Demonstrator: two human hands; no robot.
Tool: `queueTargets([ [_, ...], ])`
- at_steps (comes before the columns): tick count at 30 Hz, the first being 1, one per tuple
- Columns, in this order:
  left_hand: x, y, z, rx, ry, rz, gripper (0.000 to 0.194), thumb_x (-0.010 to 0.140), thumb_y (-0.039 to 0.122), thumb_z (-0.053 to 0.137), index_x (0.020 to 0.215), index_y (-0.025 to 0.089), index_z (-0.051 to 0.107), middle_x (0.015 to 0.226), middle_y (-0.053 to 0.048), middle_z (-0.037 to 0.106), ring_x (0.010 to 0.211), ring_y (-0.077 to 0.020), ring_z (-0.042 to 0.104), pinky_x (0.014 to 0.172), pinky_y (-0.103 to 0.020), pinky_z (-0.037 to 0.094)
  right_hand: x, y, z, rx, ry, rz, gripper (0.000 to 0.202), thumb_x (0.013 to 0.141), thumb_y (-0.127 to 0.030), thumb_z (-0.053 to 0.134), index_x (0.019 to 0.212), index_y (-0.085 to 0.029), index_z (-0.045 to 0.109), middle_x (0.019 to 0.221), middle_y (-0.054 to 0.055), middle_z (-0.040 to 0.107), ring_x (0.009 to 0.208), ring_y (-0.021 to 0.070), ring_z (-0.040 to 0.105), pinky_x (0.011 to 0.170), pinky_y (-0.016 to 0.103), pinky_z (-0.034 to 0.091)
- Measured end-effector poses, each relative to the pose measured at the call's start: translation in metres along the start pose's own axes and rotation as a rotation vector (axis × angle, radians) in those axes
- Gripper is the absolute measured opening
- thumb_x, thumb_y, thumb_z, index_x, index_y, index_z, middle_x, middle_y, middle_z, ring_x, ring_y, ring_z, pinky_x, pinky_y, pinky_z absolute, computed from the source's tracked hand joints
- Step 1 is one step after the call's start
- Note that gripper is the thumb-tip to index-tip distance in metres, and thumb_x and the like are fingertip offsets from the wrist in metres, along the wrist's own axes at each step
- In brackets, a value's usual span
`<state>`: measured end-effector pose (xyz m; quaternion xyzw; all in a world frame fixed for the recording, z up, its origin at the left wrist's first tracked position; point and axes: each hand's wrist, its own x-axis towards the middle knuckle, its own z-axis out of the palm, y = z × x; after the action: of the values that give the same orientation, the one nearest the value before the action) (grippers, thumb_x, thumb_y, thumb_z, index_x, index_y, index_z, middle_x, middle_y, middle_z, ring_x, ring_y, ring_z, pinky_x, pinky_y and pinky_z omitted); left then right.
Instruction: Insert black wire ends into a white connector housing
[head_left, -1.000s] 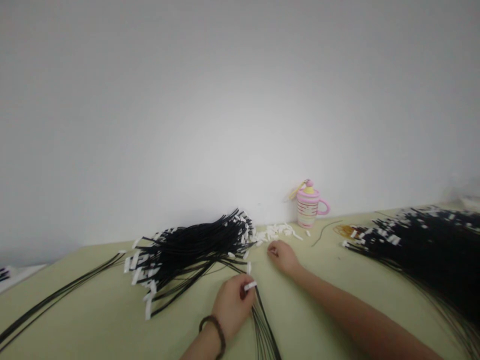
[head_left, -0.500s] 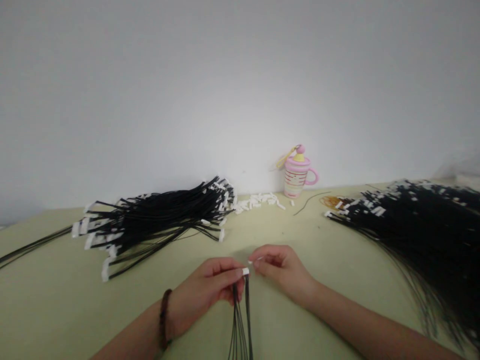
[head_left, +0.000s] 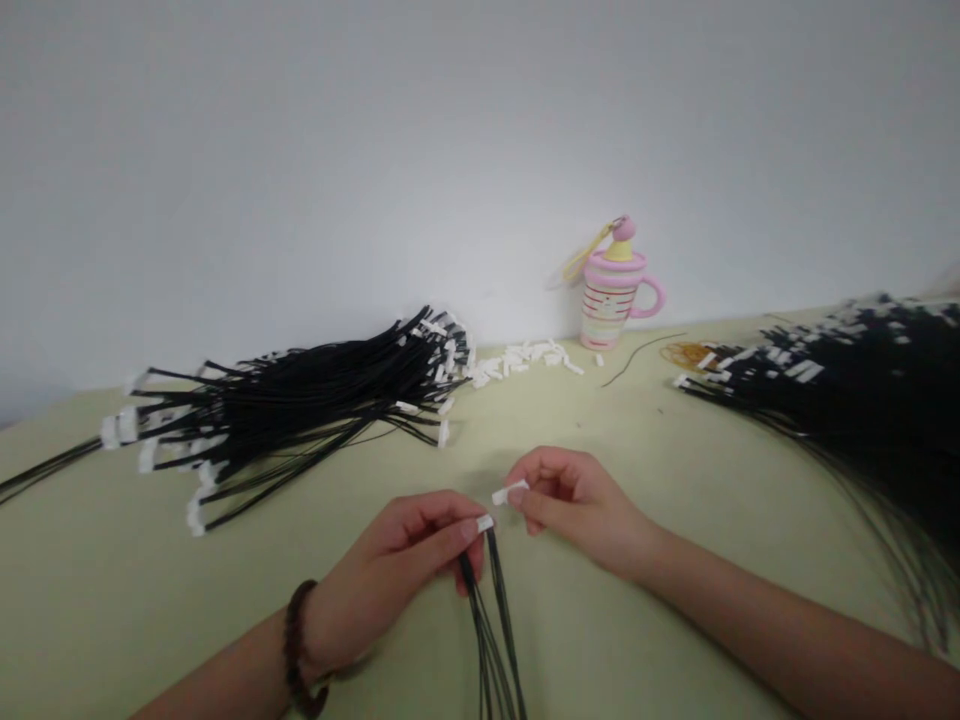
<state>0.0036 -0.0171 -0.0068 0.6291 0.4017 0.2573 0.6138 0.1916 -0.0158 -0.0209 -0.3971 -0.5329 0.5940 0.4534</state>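
One left hand (head_left: 397, 552): pinching wired connector (head_left: 486, 523)
Right hand (head_left: 579, 507): pinching loose white piece (head_left: 510, 492)
Both: front-left of pink mug (head_left: 609, 302)

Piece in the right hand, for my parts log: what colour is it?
White; the small piece shows best in the head view.

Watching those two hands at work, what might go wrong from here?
The small white piece pinched in the right hand could slip, since one end juts free of the grip. The thin black wires trailing loosely below the left hand might tangle.
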Motion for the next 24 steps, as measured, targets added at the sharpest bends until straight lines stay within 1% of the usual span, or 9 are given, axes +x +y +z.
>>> queueTargets([
  [1,0.000,-0.001,-0.001,-0.019,-0.015,-0.009,0.022,0.083,0.033,0.053,0.074,0.014,0.063,0.066,-0.001,0.059,0.061,-0.0107,0.052,0.061,-0.023,0.043,0.000,0.000,0.000,-0.004,0.009,0.001,0.028,0.068,-0.034,0.071,0.076,-0.011,0.057,0.057,-0.004,0.056,0.048,0.0032,0.051,0.048,0.015,0.040],
  [3,0.001,-0.001,-0.002,-0.025,-0.035,-0.013,0.023,0.084,0.033,0.051,0.076,0.015,0.063,0.068,-0.002,0.060,0.063,-0.0113,0.053,0.063,-0.023,0.044,0.000,0.000,-0.001,0.013,0.031,-0.004,0.027,0.071,-0.034,0.069,0.076,-0.012,0.054,0.075,0.002,0.063,0.058,0.0057,0.058,0.053,0.017,0.045],
  [5,0.001,0.000,-0.002,0.005,-0.056,-0.013,0.024,0.085,0.032,0.050,0.076,0.015,0.063,0.070,-0.002,0.061,0.065,-0.0112,0.054,0.065,-0.023,0.044,0.001,0.001,-0.002,0.052,0.052,-0.002,0.027,0.072,-0.035,0.067,0.075,-0.013,0.050,0.093,0.007,0.064,0.069,0.0107,0.064,0.057,0.021,0.049],
  [6,0.001,0.001,-0.002,0.022,-0.072,-0.022,0.025,0.085,0.032,0.049,0.075,0.014,0.063,0.070,-0.002,0.061,0.064,-0.0108,0.054,0.064,-0.022,0.044,0.000,0.002,-0.003,0.067,0.057,0.002,0.028,0.073,-0.034,0.067,0.075,-0.013,0.049,0.095,0.008,0.064,0.071,0.0126,0.065,0.058,0.022,0.051],
  [8,0.001,0.003,-0.003,0.026,-0.114,-0.080,0.026,0.085,0.033,0.050,0.071,0.014,0.061,0.066,-0.001,0.059,0.060,-0.0097,0.052,0.060,-0.021,0.043,0.000,0.002,-0.004,0.059,0.042,0.015,0.026,0.073,-0.031,0.067,0.073,-0.013,0.048,0.079,0.006,0.066,0.065,0.0123,0.065,0.057,0.022,0.051],
  [11,0.000,0.005,-0.007,-0.005,-0.166,-0.202,0.027,0.084,0.035,0.051,0.070,0.013,0.059,0.061,0.000,0.055,0.052,-0.0081,0.048,0.049,-0.019,0.039,-0.003,0.003,-0.005,-0.007,-0.063,0.044,0.023,0.073,-0.028,0.066,0.071,-0.012,0.050,0.060,0.000,0.061,0.046,0.0060,0.056,0.046,0.016,0.044],
  [14,0.001,0.006,-0.009,-0.022,-0.180,-0.233,0.024,0.083,0.033,0.052,0.075,0.012,0.060,0.064,-0.002,0.058,0.051,-0.0075,0.048,0.046,-0.018,0.037,-0.007,0.004,-0.004,-0.083,-0.172,0.067,0.021,0.078,-0.031,0.060,0.074,-0.012,0.053,0.057,-0.002,0.058,0.039,0.0027,0.046,0.038,0.014,0.037],
  [18,0.001,0.006,-0.009,-0.096,-0.174,-0.230,0.022,0.084,0.031,0.052,0.076,0.011,0.060,0.064,-0.001,0.057,0.051,-0.0058,0.047,0.047,-0.017,0.038,-0.010,0.006,-0.002,-0.107,-0.198,0.023,0.022,0.079,-0.028,0.060,0.095,-0.014,0.053,0.053,-0.005,0.055,0.038,0.0031,0.043,0.037,0.013,0.035],
  [24,0.000,0.002,-0.010,-0.021,-0.183,-0.150,0.021,0.084,0.030,0.054,0.080,0.012,0.062,0.064,0.000,0.059,0.052,-0.0049,0.049,0.048,-0.016,0.039,-0.009,0.004,-0.004,-0.044,-0.228,-0.009,0.024,0.074,-0.031,0.067,0.080,-0.012,0.054,0.055,-0.002,0.058,0.041,0.0042,0.048,0.041,0.015,0.041],
])
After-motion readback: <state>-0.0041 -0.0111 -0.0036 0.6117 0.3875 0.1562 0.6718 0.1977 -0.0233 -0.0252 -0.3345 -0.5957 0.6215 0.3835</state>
